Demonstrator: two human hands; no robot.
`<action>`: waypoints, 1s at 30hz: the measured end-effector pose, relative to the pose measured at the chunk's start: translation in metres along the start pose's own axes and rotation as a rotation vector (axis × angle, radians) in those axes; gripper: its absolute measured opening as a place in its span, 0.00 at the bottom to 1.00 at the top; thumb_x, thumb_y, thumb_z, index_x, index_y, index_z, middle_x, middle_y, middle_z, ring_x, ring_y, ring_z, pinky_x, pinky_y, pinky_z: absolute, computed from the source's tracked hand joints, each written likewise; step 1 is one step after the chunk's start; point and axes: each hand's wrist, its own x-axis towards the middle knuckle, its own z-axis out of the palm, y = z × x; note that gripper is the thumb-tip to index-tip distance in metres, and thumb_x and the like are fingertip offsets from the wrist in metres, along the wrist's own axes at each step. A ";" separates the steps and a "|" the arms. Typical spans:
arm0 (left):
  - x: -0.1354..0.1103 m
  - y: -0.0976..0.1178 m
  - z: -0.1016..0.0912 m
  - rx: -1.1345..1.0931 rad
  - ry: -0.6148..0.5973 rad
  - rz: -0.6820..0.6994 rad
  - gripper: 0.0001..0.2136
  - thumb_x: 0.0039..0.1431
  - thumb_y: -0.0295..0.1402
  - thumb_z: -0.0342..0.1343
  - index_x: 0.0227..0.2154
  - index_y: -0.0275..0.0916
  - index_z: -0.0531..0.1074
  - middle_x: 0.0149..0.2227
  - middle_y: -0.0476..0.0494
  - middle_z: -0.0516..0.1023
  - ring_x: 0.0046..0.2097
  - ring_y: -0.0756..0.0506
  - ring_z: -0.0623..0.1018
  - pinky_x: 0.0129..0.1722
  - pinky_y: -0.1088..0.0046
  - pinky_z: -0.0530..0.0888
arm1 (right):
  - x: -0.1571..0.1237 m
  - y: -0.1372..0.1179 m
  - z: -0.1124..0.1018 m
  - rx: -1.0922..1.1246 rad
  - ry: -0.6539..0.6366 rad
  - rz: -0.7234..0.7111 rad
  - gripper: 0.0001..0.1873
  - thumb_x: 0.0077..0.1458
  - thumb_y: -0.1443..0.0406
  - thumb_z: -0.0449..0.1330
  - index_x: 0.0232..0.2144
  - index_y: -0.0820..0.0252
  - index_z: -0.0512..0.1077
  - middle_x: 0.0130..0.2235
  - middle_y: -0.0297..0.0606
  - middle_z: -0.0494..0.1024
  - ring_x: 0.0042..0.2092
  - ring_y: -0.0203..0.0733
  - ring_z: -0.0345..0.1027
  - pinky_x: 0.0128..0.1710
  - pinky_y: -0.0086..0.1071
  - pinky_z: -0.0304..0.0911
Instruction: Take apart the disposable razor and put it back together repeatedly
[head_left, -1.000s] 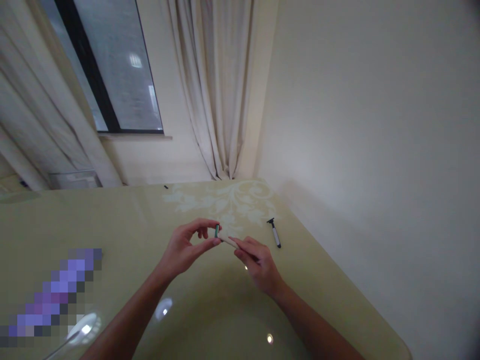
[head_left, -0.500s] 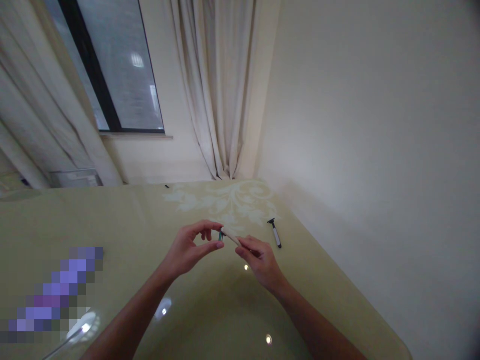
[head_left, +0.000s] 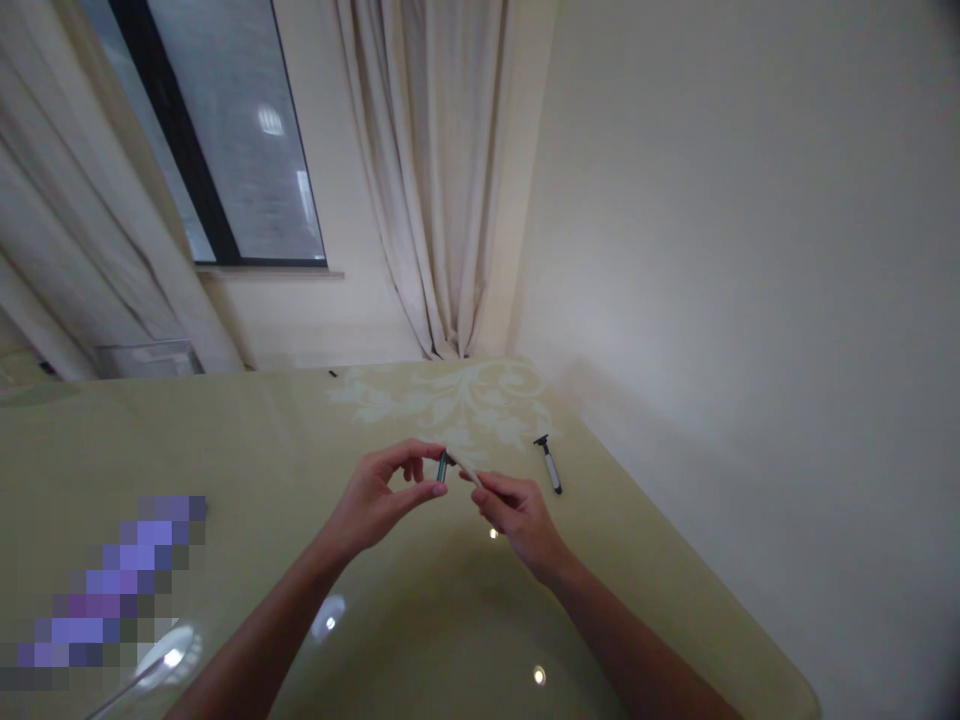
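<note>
Above the glossy green table (head_left: 225, 470), my left hand (head_left: 375, 500) pinches a small green razor head (head_left: 442, 467) between thumb and forefinger. My right hand (head_left: 517, 520) grips a pale razor handle (head_left: 466, 472) whose tip meets the green head. Both hands hover near the table's middle. A second razor (head_left: 549, 463), with a black head and a light handle, lies on the table just right of my right hand.
The table stands in a corner, with a plain wall along its right edge and a window with pale curtains (head_left: 435, 180) behind it. A blurred purple patch (head_left: 112, 590) lies at the front left. A tiny dark speck (head_left: 332, 373) rests near the far edge.
The green head and the handle tip have come together; my right hand has tilted the handle up toward my left fingers. The razor on the table has not moved.
</note>
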 end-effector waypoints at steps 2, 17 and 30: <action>0.000 0.000 0.000 -0.012 -0.009 0.004 0.17 0.53 0.41 0.72 0.46 0.42 0.84 0.27 0.50 0.77 0.31 0.48 0.74 0.34 0.72 0.70 | 0.000 -0.001 0.001 0.003 0.014 0.012 0.25 0.58 0.48 0.68 0.48 0.61 0.84 0.27 0.32 0.65 0.27 0.33 0.52 0.24 0.28 0.46; 0.001 -0.004 0.000 -0.060 -0.060 0.032 0.20 0.54 0.37 0.73 0.50 0.43 0.83 0.29 0.50 0.76 0.32 0.48 0.74 0.37 0.70 0.71 | 0.000 0.001 0.001 0.020 0.046 0.033 0.27 0.58 0.49 0.69 0.50 0.62 0.83 0.25 0.31 0.64 0.26 0.32 0.50 0.23 0.28 0.45; 0.002 0.005 0.003 -0.125 -0.029 -0.056 0.19 0.50 0.40 0.74 0.44 0.41 0.83 0.27 0.50 0.76 0.31 0.48 0.74 0.33 0.72 0.70 | -0.001 -0.004 0.001 0.011 0.045 0.013 0.24 0.57 0.50 0.69 0.48 0.61 0.84 0.28 0.33 0.67 0.27 0.33 0.53 0.23 0.28 0.48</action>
